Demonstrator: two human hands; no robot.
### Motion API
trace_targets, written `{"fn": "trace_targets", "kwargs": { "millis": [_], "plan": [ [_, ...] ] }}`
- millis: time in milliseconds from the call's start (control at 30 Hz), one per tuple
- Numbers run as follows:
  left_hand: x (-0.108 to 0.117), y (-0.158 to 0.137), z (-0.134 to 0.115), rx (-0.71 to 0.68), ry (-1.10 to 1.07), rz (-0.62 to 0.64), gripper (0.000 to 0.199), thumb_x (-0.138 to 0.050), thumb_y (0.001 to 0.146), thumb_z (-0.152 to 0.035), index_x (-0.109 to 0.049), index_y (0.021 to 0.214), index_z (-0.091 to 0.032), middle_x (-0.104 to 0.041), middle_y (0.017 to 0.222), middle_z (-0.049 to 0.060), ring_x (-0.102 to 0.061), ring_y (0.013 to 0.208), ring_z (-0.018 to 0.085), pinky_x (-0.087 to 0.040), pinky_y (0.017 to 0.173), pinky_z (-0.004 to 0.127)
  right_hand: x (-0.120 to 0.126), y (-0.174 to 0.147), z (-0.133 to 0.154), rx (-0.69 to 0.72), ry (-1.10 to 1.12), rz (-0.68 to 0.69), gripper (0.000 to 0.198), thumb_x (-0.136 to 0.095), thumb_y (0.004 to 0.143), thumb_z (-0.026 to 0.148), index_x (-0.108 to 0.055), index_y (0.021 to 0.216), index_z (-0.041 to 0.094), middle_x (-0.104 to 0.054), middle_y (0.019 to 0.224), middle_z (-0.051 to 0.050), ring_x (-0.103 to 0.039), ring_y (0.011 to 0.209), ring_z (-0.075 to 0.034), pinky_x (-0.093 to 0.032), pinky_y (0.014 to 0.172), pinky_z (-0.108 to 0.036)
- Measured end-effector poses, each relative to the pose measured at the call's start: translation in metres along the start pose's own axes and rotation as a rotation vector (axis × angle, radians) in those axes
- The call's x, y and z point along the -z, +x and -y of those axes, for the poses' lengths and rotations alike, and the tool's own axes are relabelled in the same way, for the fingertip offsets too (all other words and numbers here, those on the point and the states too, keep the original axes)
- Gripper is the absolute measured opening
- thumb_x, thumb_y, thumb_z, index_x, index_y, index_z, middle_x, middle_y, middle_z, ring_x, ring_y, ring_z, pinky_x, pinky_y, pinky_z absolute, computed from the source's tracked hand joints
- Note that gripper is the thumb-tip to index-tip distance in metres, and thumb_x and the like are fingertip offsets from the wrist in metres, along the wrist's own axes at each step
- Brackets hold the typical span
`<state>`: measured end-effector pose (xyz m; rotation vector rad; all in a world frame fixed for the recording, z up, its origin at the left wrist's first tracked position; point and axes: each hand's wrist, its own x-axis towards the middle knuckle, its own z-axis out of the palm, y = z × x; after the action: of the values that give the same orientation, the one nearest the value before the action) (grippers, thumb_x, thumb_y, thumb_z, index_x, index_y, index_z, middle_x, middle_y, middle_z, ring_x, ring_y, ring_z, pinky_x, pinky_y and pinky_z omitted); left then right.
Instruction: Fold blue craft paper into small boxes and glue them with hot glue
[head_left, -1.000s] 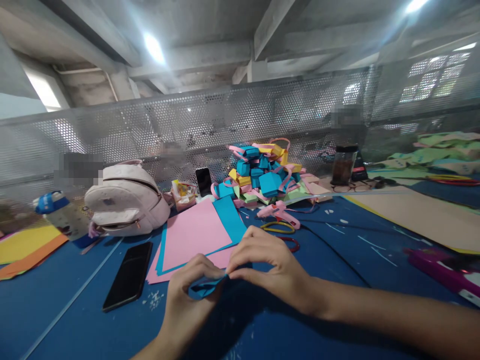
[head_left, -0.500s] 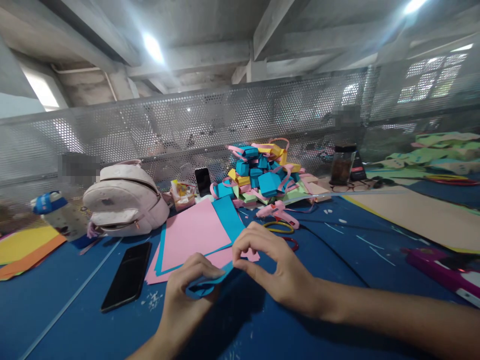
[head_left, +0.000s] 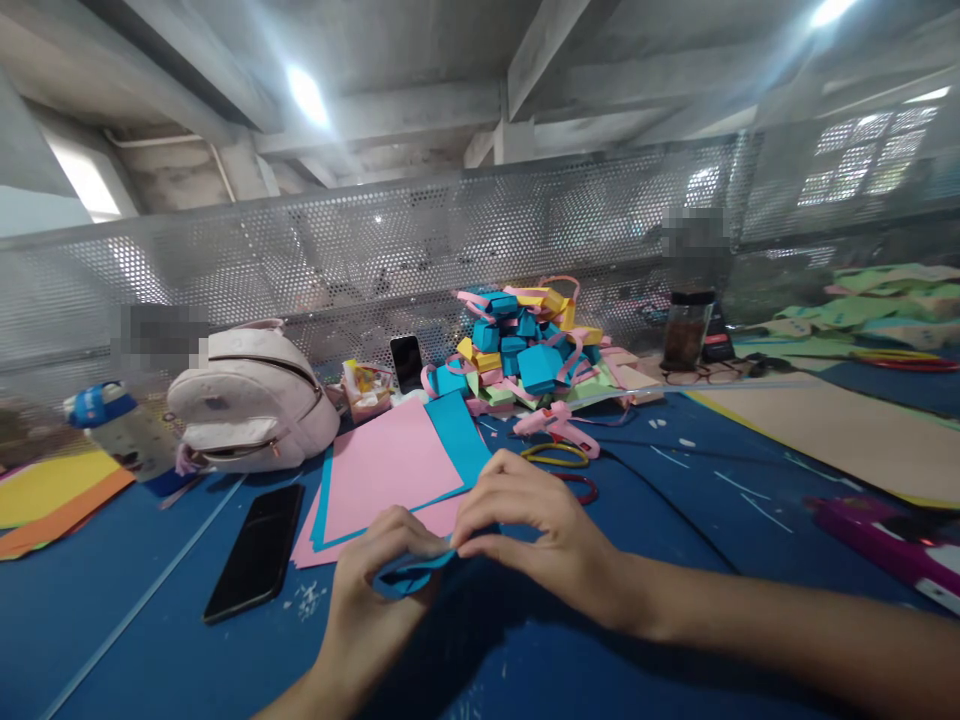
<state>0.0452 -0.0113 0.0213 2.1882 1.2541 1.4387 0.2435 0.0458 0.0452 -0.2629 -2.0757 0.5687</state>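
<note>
Between my hands is a small folded piece of blue paper (head_left: 420, 574), held above the blue table (head_left: 480, 660). My left hand (head_left: 379, 585) is closed round it, thumb and fingers on its sides. My right hand (head_left: 544, 535) pinches its right end, with fingertips and thumb together; the fingers cover that end. Just behind my hands lie stacked pink sheets (head_left: 397, 465) and blue sheets (head_left: 459, 440). A pink glue gun (head_left: 556, 428) rests beyond my right hand, close to yellow-handled scissors or a yellow ring (head_left: 555, 456), partly hidden.
A black phone (head_left: 255, 550) lies at left, before a white backpack (head_left: 255, 400) and a bottle (head_left: 124, 430). Blue and yellow paper boxes (head_left: 540, 368) are heaped at the back. Large beige sheets (head_left: 840, 425) and a purple device (head_left: 885, 545) occupy the right. A perforated metal screen (head_left: 420, 240) stands behind.
My right hand has shifted slightly left and down, and its fingertips now meet the blue paper nearer my left hand. My left hand stays almost in place.
</note>
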Motion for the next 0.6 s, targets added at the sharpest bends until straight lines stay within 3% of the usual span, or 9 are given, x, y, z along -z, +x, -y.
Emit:
{"fn": "trace_targets", "kwargs": {
  "millis": [600],
  "plan": [
    [0.0001, 0.0001, -0.0005, 0.008, -0.039, 0.020, 0.013, -0.066, 0.081, -0.008, -0.068, 0.078, -0.020, -0.066, 0.073, 0.001, -0.063, 0.068, 0.014, -0.047, 0.062, 0.024, -0.0013, -0.0004, 0.0014, 0.071, -0.048, 0.012, 0.014, -0.063, 0.094, 0.031, -0.070, 0.089, 0.020, -0.076, 0.089, -0.002, -0.063, 0.083, -0.018, -0.043, 0.078, -0.036]
  ]
}}
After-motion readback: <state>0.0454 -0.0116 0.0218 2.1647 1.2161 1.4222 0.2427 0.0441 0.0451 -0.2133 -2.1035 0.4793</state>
